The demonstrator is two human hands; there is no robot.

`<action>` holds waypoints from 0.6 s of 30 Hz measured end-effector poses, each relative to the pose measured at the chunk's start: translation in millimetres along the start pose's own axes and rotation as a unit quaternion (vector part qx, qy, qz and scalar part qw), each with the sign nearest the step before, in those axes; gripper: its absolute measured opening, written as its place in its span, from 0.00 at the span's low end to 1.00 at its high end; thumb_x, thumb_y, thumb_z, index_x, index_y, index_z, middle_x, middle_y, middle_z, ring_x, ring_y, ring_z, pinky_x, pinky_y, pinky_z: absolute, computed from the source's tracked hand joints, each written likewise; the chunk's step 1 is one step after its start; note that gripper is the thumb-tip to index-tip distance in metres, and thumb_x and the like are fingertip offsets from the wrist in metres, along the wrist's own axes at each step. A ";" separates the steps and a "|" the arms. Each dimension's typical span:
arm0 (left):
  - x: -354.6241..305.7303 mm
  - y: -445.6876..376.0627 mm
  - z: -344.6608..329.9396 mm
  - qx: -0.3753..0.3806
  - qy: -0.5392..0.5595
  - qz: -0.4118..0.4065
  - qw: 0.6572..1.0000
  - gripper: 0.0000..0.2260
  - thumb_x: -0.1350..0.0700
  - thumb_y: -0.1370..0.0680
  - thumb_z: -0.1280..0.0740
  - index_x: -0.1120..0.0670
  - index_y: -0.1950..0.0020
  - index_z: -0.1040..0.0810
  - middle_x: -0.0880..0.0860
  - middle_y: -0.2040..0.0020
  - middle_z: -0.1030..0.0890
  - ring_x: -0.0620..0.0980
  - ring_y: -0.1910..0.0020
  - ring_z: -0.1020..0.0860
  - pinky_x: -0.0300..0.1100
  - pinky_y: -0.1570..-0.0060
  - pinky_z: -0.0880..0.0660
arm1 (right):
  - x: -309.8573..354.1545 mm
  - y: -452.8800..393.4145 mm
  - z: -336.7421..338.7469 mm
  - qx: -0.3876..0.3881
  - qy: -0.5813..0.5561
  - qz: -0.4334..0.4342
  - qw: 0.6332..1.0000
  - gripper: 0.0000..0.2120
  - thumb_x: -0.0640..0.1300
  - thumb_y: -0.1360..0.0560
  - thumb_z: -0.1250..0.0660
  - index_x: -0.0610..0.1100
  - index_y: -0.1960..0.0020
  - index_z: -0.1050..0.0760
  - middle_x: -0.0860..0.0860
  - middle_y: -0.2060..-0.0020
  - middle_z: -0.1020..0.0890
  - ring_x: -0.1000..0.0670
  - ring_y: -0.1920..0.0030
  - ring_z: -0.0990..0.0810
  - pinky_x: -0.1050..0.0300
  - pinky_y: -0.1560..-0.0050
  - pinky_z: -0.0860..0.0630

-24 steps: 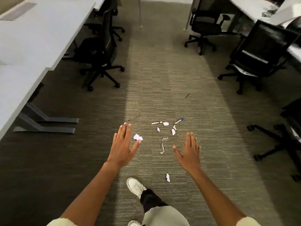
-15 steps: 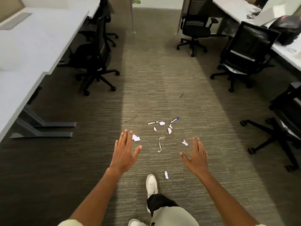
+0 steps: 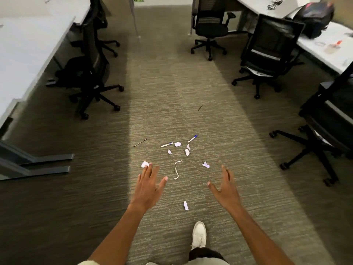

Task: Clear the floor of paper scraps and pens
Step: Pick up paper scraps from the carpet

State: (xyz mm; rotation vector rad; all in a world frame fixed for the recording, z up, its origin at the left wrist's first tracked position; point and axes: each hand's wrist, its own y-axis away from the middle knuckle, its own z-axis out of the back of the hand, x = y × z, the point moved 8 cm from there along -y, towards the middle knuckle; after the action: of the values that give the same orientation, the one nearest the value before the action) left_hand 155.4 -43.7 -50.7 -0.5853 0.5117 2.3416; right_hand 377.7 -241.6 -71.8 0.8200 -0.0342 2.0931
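**Asha:** Scraps first. From the head view, where do they lie against the hands?

**Ben:** Mostly above and between them, centre of the frame. Left hand [image 3: 148,185] is spread flat, fingers splayed, holding nothing. Right hand [image 3: 225,185] is also spread and empty, palm turned slightly inward.

**Asha:** Which hand is nearer to what?

**Ben:** The crumpled scrap [image 3: 145,164] sits just past the left fingertips, close enough that I cannot tell if they touch it. The right-side scrap [image 3: 206,165] lies up and left of the right hand, near but apart. A lone scrap [image 3: 185,205] lies lower, between the wrists, ahead of the white shoe [image 3: 199,235].

**Asha:** And the long things?

**Ben:** The twisted paper strip [image 3: 177,170] runs roughly up and down the frame between the hands. The first pen [image 3: 167,144] lies almost level, tilted up to the right; the blue-capped pen [image 3: 193,138] slants more steeply up-right. Both are well beyond either hand. A thin dark stick [image 3: 140,142], maybe a pencil, lies upper left of the cluster.

**Asha:** How do the scraps look?

**Ben:** Small, white, torn and crumpled, lying loose on the ribbed grey carpet [image 3: 172,83]. I judge the left hand takes the crumpled one first.
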 end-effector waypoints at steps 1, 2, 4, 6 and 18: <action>-5.8 -6.9 -5.1 0.008 -0.002 0.005 1.000 0.31 0.34 0.23 0.51 0.47 0.24 0.43 0.52 0.20 0.48 0.52 0.21 0.51 0.57 0.24 0.48 | -5.3 -7.1 3.1 0.003 -0.007 -0.004 1.000 0.43 0.59 0.27 0.33 0.48 0.22 0.53 0.43 0.23 0.46 0.42 0.24 0.42 0.41 0.30 0.33; -11.5 -14.1 -9.8 0.015 -0.006 0.008 1.000 0.31 0.33 0.24 0.52 0.47 0.24 0.43 0.53 0.20 0.47 0.53 0.21 0.50 0.58 0.24 0.48 | -11.4 -14.9 6.0 0.006 -0.013 -0.009 1.000 0.43 0.59 0.27 0.33 0.48 0.22 0.53 0.43 0.23 0.45 0.41 0.25 0.41 0.41 0.30 0.33; -21.1 -28.2 -17.8 0.023 -0.016 0.018 0.999 0.32 0.33 0.24 0.52 0.46 0.24 0.43 0.54 0.21 0.45 0.53 0.21 0.49 0.58 0.24 0.46 | -19.6 -29.9 13.5 0.008 -0.016 -0.013 1.000 0.42 0.59 0.27 0.33 0.47 0.22 0.52 0.43 0.24 0.43 0.41 0.26 0.38 0.41 0.31 0.32; -28.1 -40.5 -24.2 0.025 -0.024 0.025 0.999 0.32 0.31 0.25 0.53 0.46 0.24 0.42 0.55 0.21 0.43 0.54 0.22 0.47 0.58 0.25 0.45 | -24.8 -44.3 20.3 0.009 -0.024 -0.010 1.000 0.41 0.57 0.26 0.32 0.46 0.22 0.50 0.43 0.25 0.40 0.41 0.28 0.36 0.44 0.32 0.30; -40.2 -73.7 -53.1 0.045 -0.014 0.063 0.997 0.42 0.26 0.30 0.60 0.50 0.26 0.36 0.59 0.24 0.37 0.56 0.24 0.41 0.54 0.25 0.40 | -37.7 -111.6 12.3 0.083 0.002 0.003 0.997 0.39 0.57 0.25 0.34 0.46 0.23 0.50 0.44 0.26 0.40 0.42 0.33 0.30 0.49 0.40 0.26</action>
State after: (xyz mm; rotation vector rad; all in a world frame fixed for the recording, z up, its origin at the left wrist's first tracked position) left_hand 247.3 -38.6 -88.0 -0.4904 0.6550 2.4267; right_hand 481.8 -202.4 -112.6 0.9163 0.1419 2.1243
